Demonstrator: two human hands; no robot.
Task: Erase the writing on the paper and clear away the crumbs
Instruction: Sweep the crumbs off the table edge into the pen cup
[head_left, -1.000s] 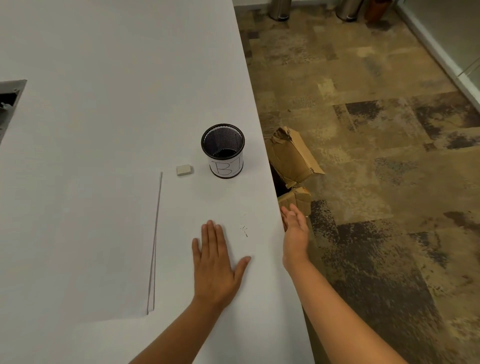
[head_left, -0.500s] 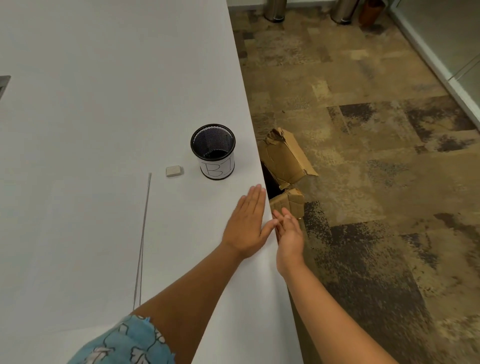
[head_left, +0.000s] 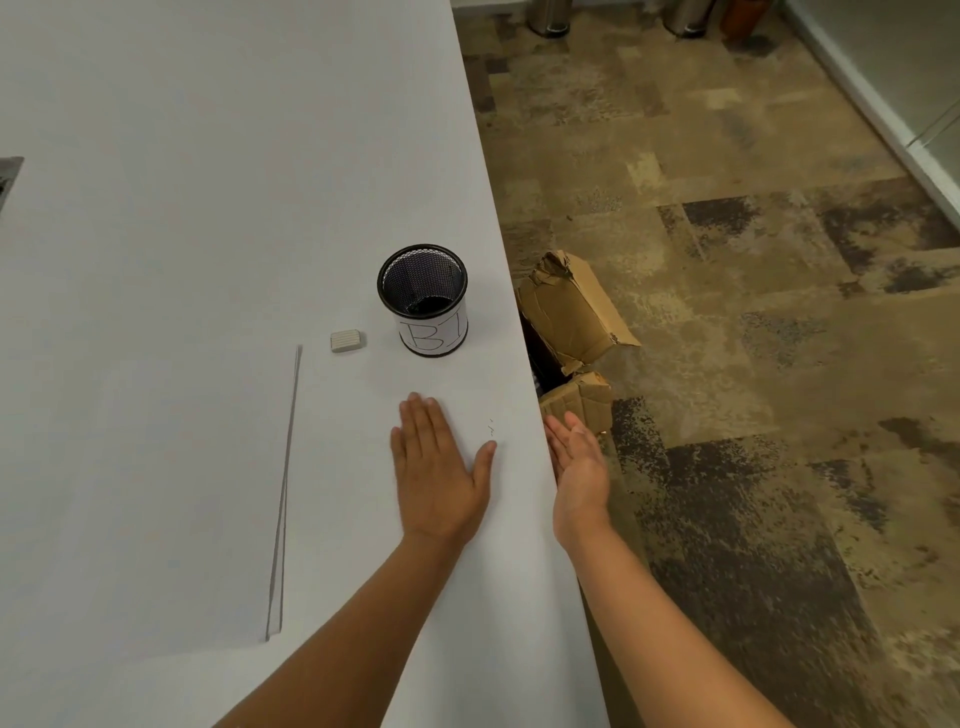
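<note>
White paper (head_left: 145, 493) lies flat on the white table (head_left: 234, 156), with no writing that I can make out. A small white eraser (head_left: 347, 341) sits just beyond the paper's far right corner. A few tiny dark crumbs (head_left: 490, 428) lie near the table's right edge. My left hand (head_left: 439, 473) rests flat on the table, palm down, fingers together, just left of the crumbs. My right hand (head_left: 576, 467) is cupped, palm up, just off the table's edge beside the crumbs. Both hands hold nothing.
A black mesh cup (head_left: 423, 299) with a white label marked "BI" stands near the table edge, beyond my left hand. Torn cardboard boxes (head_left: 569, 317) sit on the patterned floor below the edge. Metal bins (head_left: 548, 18) stand far back.
My left hand swept right to the table edge, meeting my right hand, then drew back left to lie flat again. Fewer crumbs show than a second ago. My right hand stayed cupped at the edge.
</note>
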